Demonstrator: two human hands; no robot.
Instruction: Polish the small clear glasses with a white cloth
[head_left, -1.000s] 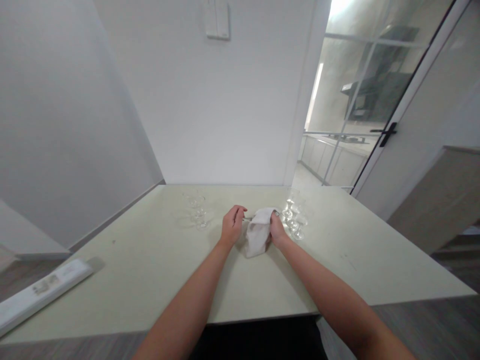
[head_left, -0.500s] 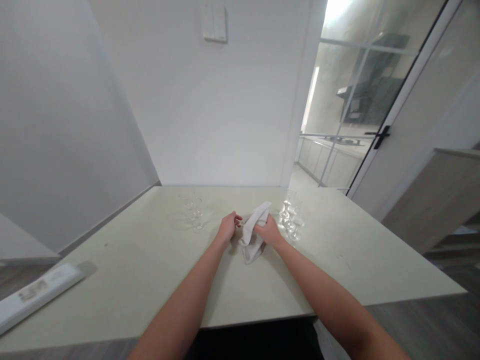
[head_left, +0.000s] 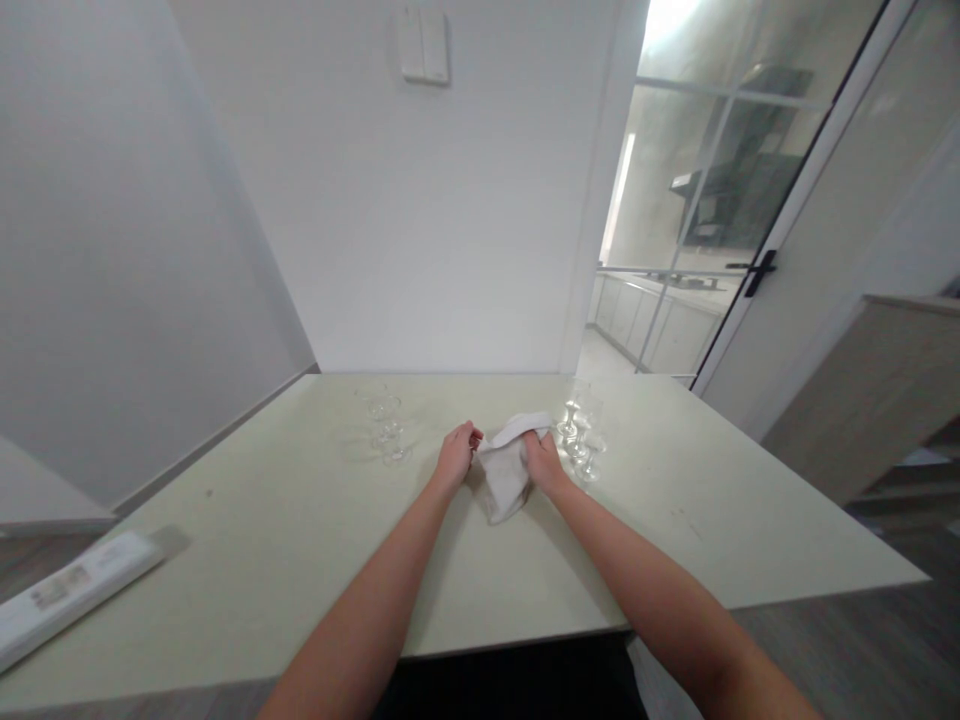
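My left hand (head_left: 456,456) and my right hand (head_left: 541,462) meet over the middle of a pale table (head_left: 300,540). A white cloth (head_left: 502,480) is bunched between them. The right hand's fingers are closed on the cloth's top edge. The left hand is pinched shut against the cloth, on what looks like the stem of a clear glass; the cloth hides the rest of it. Clear stemmed glasses (head_left: 386,432) stand just left of my hands, and more stemmed glasses (head_left: 581,438) stand close to the right hand.
A long white box (head_left: 71,592) lies at the table's near left corner. Walls close off the far and left sides of the table. A glass door (head_left: 720,200) opens onto a kitchen at the right, beside a wooden cabinet (head_left: 885,390).
The right hand has worked the cloth round between the hands, lifting its upper end and then folding it back down. The left hand stayed pinched in place. The view shifted slightly.
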